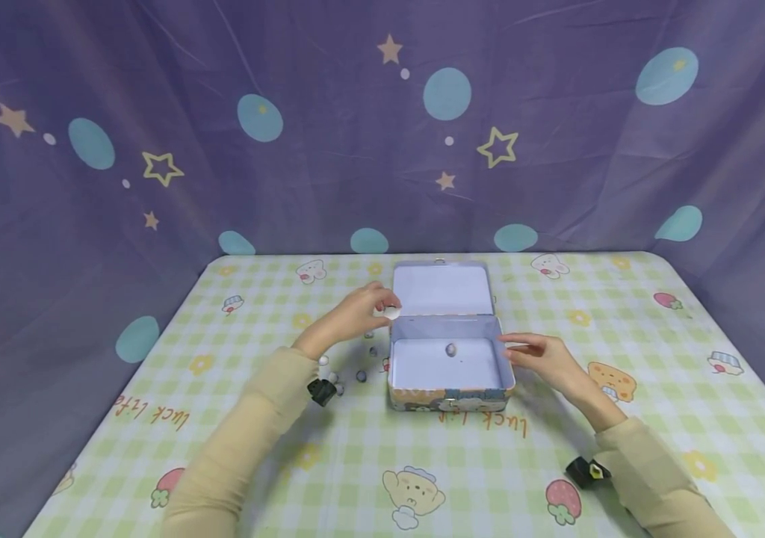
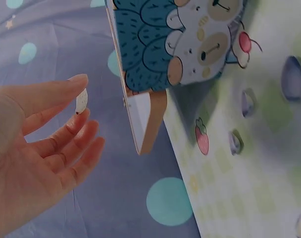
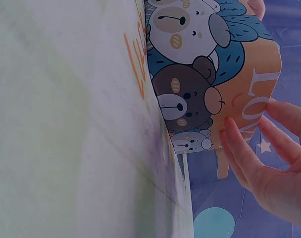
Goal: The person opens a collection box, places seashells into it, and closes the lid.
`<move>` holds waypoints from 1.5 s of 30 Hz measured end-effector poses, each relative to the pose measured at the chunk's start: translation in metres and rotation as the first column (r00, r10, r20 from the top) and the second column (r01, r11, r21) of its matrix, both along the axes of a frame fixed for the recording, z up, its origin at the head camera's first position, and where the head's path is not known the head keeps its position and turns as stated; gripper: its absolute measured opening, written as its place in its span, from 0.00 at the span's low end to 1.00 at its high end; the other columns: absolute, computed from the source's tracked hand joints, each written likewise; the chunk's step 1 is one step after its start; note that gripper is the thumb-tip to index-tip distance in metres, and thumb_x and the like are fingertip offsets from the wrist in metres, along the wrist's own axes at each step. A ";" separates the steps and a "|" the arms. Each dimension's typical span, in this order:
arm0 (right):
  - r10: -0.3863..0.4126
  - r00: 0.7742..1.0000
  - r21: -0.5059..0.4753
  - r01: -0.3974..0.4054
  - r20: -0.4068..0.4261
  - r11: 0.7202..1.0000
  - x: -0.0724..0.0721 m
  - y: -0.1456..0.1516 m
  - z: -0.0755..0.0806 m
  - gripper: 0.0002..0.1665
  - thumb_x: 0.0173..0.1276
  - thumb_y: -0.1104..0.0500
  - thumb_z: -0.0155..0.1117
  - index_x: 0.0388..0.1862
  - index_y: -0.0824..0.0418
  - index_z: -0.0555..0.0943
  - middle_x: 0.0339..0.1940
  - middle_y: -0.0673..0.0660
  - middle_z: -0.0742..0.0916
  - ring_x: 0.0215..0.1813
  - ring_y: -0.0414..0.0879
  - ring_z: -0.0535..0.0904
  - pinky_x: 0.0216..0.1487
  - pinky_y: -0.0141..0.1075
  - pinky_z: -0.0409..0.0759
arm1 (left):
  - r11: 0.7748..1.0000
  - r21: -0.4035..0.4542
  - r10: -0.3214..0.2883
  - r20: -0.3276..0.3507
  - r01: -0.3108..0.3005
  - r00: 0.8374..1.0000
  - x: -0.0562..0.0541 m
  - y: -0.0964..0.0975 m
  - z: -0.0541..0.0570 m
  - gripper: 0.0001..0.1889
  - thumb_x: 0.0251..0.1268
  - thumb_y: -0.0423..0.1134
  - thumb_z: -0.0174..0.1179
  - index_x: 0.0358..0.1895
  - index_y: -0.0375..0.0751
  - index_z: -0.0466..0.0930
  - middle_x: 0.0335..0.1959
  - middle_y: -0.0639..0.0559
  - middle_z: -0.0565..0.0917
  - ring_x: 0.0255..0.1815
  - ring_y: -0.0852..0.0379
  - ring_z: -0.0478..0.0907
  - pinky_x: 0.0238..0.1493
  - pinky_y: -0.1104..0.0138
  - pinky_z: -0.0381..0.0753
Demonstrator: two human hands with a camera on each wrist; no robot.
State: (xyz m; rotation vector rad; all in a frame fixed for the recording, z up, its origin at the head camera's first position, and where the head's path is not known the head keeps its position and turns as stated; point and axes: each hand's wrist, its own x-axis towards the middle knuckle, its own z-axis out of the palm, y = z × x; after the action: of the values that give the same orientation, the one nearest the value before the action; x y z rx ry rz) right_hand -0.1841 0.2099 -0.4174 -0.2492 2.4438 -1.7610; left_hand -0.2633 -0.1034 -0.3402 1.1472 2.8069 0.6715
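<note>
My left hand (image 1: pixel 358 312) pinches a small white shell-like piece (image 2: pixel 81 101) between thumb and forefinger, its other fingers loosely spread. It is above the left rear corner of a tin box (image 1: pixel 450 402) printed with cartoon bears. The box's lid (image 1: pixel 441 290) is raised and leans back. Inside, a small greyish shell-like piece (image 1: pixel 450 349) lies on the pale floor. At the box's right side is my right hand (image 1: pixel 547 362). Its fingers are extended, with fingertips against the printed side wall (image 3: pixel 239 94) in the right wrist view.
Several small grey and white shell-like pieces (image 1: pixel 361 376) are scattered on the table left of the box, some close to my left wrist. A green checked cloth (image 1: pixel 477 478) covers the table. Behind it hangs a purple curtain (image 1: pixel 329 179) with stars and dots.
</note>
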 end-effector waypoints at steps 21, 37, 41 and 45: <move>0.004 1.000 -0.018 -0.005 -0.006 1.000 -0.002 0.000 -0.002 0.26 0.61 0.57 0.59 0.54 0.71 0.72 0.53 0.71 0.75 0.44 0.52 0.79 0.44 0.32 0.76 | 0.995 -0.077 -0.054 0.096 0.062 0.994 0.005 0.037 -0.001 0.13 0.53 0.29 0.59 0.43 0.36 0.77 0.37 0.47 0.74 0.41 0.53 0.73 0.45 0.66 0.73; -0.003 1.000 -0.011 0.003 0.004 1.000 -0.001 0.000 -0.001 0.27 0.61 0.55 0.59 0.54 0.70 0.72 0.52 0.70 0.75 0.45 0.56 0.79 0.45 0.33 0.76 | 0.981 -0.183 -0.046 0.093 0.063 0.995 0.004 0.047 -0.007 0.14 0.54 0.33 0.60 0.46 0.42 0.77 0.39 0.48 0.75 0.41 0.55 0.72 0.41 0.63 0.71; -0.007 1.000 -0.006 0.007 0.008 1.000 -0.001 0.000 0.000 0.27 0.61 0.55 0.59 0.55 0.70 0.72 0.53 0.70 0.76 0.45 0.55 0.79 0.45 0.33 0.76 | 0.978 -0.195 -0.048 0.108 0.068 0.993 0.004 0.047 -0.008 0.15 0.54 0.34 0.60 0.48 0.42 0.76 0.41 0.46 0.75 0.42 0.54 0.72 0.43 0.59 0.67; -0.004 1.000 -0.004 0.004 0.002 1.000 -0.001 0.000 0.000 0.27 0.61 0.55 0.59 0.54 0.70 0.72 0.53 0.69 0.75 0.45 0.50 0.79 0.45 0.33 0.76 | 0.984 -0.161 -0.056 0.123 0.076 0.991 0.005 0.045 -0.008 0.15 0.55 0.33 0.59 0.48 0.41 0.76 0.42 0.44 0.75 0.44 0.52 0.72 0.46 0.57 0.66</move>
State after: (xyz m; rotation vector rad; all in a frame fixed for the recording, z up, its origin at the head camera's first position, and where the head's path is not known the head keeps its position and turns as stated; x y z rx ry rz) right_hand -0.1850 0.2099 -0.4172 -0.2421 2.4413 -1.7670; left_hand -0.2586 -0.0587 -0.3482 1.1261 2.6555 0.4744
